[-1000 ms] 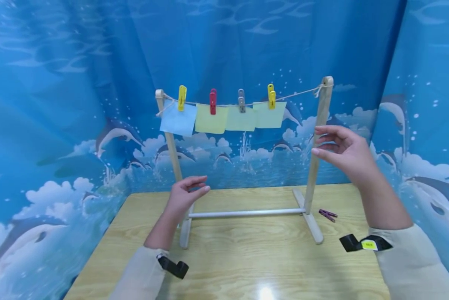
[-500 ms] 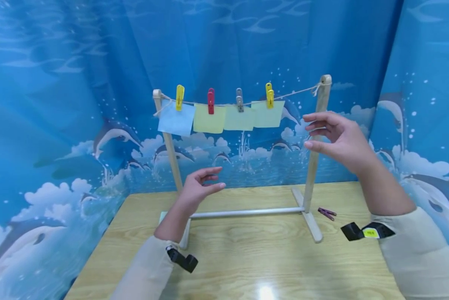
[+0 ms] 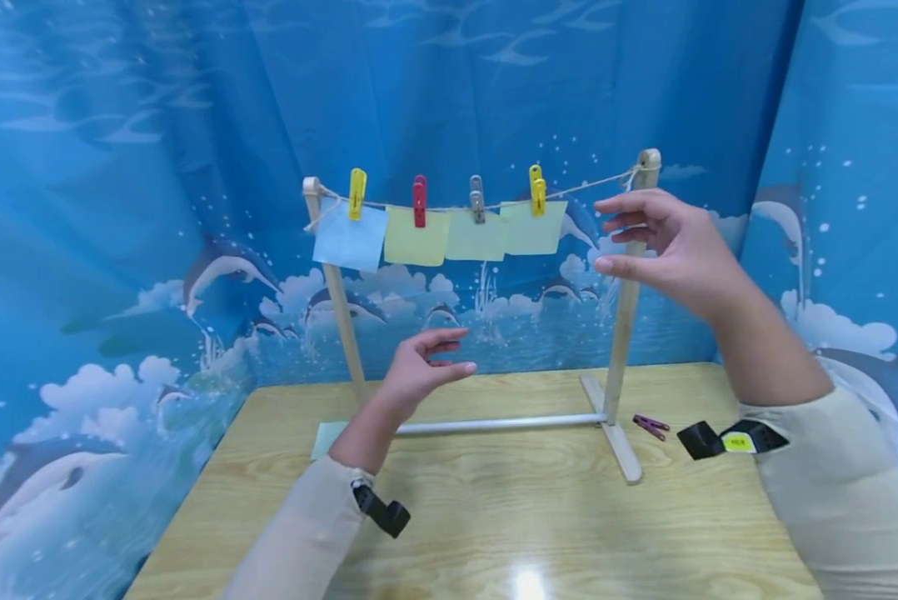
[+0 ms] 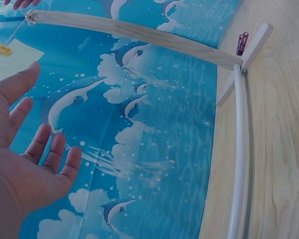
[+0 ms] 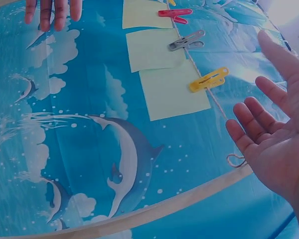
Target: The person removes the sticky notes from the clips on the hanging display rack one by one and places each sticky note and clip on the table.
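My left hand (image 3: pixel 419 375) hovers empty above the rack's white crossbar (image 3: pixel 501 424), fingers loosely bent and thumb apart. Empty too, my right hand (image 3: pixel 670 246) is raised before the right wooden post (image 3: pixel 623 350), just right of the hanging notes. From the string (image 3: pixel 595 182), left to right, hang a blue note (image 3: pixel 350 239) under a yellow clothespin (image 3: pixel 356 193), a yellow-green note (image 3: pixel 416 239) under a red clothespin (image 3: pixel 419 201), a pale green note (image 3: pixel 476 240) under a grey clothespin (image 3: pixel 477 200), and another pale green note (image 3: pixel 531 232) under a yellow clothespin (image 3: pixel 536 192).
A purple clothespin (image 3: pixel 651 427) lies on the wooden table (image 3: pixel 479 517) right of the rack's right foot (image 3: pixel 621 454). Partly behind my left forearm lies a pale blue-green note (image 3: pixel 327 437). Behind everything hangs a blue dolphin-print curtain (image 3: pixel 449 92).
My left hand has moved right and slightly up, uncovering the note on the table. My right hand has risen and shifted a little left. The hanging notes stay clipped in the same order.
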`<state>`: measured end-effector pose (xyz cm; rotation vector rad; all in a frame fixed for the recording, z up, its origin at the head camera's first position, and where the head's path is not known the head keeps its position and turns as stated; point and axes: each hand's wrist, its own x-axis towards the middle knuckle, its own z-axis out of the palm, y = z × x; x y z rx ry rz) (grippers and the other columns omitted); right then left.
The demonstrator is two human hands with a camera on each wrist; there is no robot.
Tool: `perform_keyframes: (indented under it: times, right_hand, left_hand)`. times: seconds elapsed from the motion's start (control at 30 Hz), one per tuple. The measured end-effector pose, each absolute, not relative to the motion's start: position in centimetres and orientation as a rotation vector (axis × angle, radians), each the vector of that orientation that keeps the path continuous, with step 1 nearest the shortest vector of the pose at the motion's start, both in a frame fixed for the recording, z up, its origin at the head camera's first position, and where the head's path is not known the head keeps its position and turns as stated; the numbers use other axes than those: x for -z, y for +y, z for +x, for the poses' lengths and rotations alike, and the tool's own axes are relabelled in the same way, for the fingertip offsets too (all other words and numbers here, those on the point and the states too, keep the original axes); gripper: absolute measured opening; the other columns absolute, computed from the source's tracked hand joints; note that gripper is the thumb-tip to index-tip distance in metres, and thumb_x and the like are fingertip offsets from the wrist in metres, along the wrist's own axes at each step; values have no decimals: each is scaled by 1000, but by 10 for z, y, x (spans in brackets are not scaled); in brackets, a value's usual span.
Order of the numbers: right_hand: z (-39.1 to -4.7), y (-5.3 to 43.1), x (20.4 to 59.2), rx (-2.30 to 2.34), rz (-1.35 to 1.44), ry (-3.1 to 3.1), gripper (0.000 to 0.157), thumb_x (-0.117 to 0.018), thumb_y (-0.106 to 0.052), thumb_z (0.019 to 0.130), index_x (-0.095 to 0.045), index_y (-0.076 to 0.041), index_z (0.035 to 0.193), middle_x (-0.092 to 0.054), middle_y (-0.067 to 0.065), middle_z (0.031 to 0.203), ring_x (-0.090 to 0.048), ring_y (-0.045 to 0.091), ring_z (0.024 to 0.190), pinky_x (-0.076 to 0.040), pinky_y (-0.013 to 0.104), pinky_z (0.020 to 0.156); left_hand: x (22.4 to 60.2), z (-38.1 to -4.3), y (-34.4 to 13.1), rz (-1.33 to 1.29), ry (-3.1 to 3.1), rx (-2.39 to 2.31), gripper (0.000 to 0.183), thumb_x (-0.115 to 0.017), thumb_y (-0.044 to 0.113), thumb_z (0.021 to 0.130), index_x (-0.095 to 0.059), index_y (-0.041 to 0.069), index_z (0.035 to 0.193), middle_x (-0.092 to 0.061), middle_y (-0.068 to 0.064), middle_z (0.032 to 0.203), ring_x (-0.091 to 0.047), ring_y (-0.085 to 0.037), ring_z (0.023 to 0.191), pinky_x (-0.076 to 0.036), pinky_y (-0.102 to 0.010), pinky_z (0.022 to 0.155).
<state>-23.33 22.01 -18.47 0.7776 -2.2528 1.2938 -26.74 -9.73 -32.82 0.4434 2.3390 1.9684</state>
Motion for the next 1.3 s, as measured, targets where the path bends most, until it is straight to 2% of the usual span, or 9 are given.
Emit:
perform_keyframes:
  times: [0.3, 0.5, 0.77, 1.0, 1.17, 1.3]
  right_hand:
    - [-238, 210, 164, -1252, 710, -2278, 53, -78, -13, 85, -57, -10, 134, -54, 4, 128, -52, 18, 111, -48, 13, 87]
    - [-244, 205, 152, -1182, 681, -2306, 53, -77, -19, 85, -57, -13, 135, -49, 5, 132, -52, 21, 114, -50, 17, 88]
    - [-250, 195, 136, -1063, 672, -2356, 52, -73, -21, 89, -55, -15, 137, -48, 5, 138, -52, 26, 122, -49, 29, 98]
    - [-263, 186, 125, -983, 671, -2455, 53, -69, -25, 92, -51, -17, 142, -49, 5, 143, -49, 25, 129, -46, 39, 102]
    - [-273, 183, 116, -924, 653, -2538, 56, -67, -29, 93, -48, -16, 145, -49, 6, 144, -48, 25, 130, -44, 43, 104]
    - [-280, 180, 113, -888, 642, -2578, 58, -66, -31, 94, -47, -13, 145, -52, 8, 140, -50, 24, 125, -46, 43, 103]
  left_hand:
    - [324, -278, -77, 438, 2304, -2061, 45, -81, 19, 83, -66, 21, 125, -54, -2, 135, -52, -18, 120, -51, -36, 96]
    - [317, -285, -64, 433, 2271, -2082, 47, -82, 25, 81, -66, 23, 125, -56, 2, 131, -53, -17, 119, -53, -34, 91]
    - [299, -295, -46, 395, 2265, -2093, 42, -81, 31, 81, -68, 28, 120, -63, 7, 121, -54, -19, 120, -50, -38, 97]
    - [291, -306, -28, 320, 2192, -2136, 37, -81, 31, 81, -70, 32, 116, -65, 9, 117, -59, -11, 112, -47, -40, 101]
    - [289, -313, -19, 321, 2168, -2163, 37, -81, 30, 82, -69, 34, 117, -64, 10, 119, -60, -11, 110, -46, -41, 101]
    - [287, -318, -14, 318, 2092, -2221, 40, -79, 29, 83, -67, 33, 121, -63, 7, 125, -61, -12, 110, -46, -41, 103]
